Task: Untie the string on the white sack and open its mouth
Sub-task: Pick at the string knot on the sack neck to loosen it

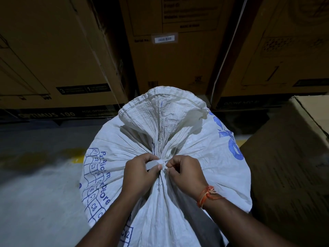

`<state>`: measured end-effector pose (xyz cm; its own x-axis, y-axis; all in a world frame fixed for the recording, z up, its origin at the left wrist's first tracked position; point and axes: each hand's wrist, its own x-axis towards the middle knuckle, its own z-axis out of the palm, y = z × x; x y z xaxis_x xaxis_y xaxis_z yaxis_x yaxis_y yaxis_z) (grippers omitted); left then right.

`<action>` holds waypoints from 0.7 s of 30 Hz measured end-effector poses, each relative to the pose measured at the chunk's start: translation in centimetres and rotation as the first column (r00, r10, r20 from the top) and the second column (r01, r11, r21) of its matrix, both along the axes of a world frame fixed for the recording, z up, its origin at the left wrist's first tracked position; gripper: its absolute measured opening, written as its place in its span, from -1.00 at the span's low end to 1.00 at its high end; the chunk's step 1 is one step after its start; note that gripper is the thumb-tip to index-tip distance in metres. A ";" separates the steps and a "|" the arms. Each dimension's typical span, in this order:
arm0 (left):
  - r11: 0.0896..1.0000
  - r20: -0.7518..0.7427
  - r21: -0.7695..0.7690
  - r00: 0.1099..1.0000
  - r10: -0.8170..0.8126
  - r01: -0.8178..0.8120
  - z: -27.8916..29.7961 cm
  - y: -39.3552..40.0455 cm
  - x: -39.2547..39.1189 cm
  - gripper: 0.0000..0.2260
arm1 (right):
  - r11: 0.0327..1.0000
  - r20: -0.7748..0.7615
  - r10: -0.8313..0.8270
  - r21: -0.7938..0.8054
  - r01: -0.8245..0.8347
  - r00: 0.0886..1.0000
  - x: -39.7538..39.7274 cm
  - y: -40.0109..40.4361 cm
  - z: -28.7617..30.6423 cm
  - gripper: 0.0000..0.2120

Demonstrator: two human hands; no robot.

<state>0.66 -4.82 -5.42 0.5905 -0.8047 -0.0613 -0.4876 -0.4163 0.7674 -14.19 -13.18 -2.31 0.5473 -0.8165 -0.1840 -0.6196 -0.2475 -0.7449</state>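
Head cam is dim, so the knot itself is mostly hidden between the fingers. left hand [140, 172] and right hand [185, 172] are both curled, pinching the white string [162, 162] where it cinches the neck of the white sack [178, 132]. Just past the hands the crinkly woven mouth fans out, still gathered. Blue print beside the left hand reads C1, C2, C8, C12; other words are cut off. Orange thread band [206, 195] on the right wrist. Cardboard boxes [170, 56] beyond, one says OPTIMUS 100
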 end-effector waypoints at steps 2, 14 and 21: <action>1.000 0.004 -0.002 1.000 0.003 -0.003 0.1 0.0 -0.1 -0.88 | 1.000 0.008 -0.015 -0.010 0.016 1.000 0.1 0.1 0.2 -0.93; 1.000 0.010 0.000 1.000 0.013 -0.013 0.3 0.0 0.0 -0.88 | 0.999 -0.110 0.043 0.004 -0.043 0.993 -1.6 -0.7 0.6 -0.86; 1.000 0.003 0.001 1.000 0.010 -0.010 0.2 0.1 0.0 -0.88 | 1.000 -0.055 0.002 0.015 -0.001 0.999 0.2 -0.3 0.3 -0.88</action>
